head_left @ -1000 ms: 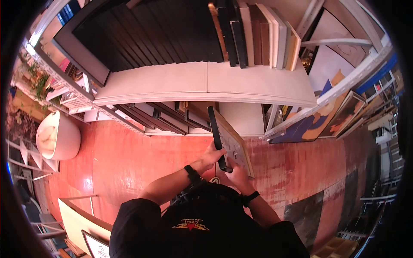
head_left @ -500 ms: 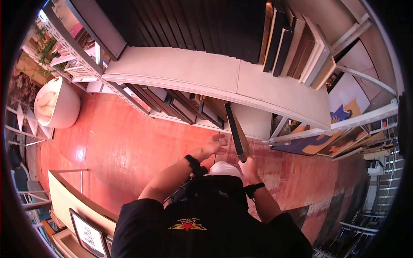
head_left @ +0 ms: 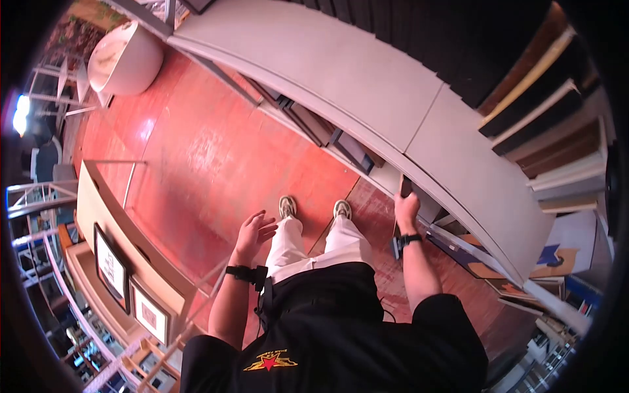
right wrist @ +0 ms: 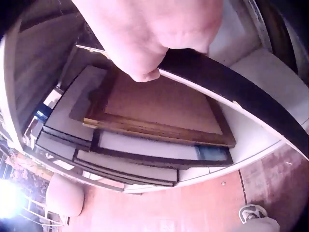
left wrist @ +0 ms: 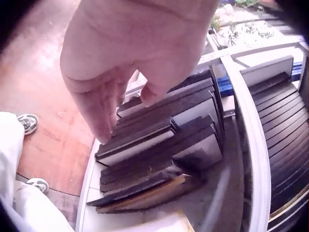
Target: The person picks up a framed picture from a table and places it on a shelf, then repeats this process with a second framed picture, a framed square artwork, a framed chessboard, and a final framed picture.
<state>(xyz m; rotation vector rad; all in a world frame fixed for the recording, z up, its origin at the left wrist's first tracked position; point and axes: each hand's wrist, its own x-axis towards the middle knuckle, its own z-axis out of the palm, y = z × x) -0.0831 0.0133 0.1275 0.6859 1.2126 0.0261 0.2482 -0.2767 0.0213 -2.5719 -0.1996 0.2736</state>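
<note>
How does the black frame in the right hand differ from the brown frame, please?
The black frame is gripped by the right hand, while the brown frame rests against other frames. In the right wrist view, the black frame shows its narrow edge, the brown frame its broad panel. Both are at the lower shelf.

Left hand (head_left: 254,234) free, right hand (head_left: 407,211) gripping, the two well apart.
The left hand held nothing: its fingers (left wrist: 104,106) stretched out, slightly bent, and the thumb (left wrist: 152,92) stood apart from them with a gap between. The left forearm (head_left: 229,301) ran back behind that hand, the wrist roughly in line. The right hand reached a little farther forward than the left, its fingers curled in a hold, with the right forearm (head_left: 420,272) trailing behind it.
</note>
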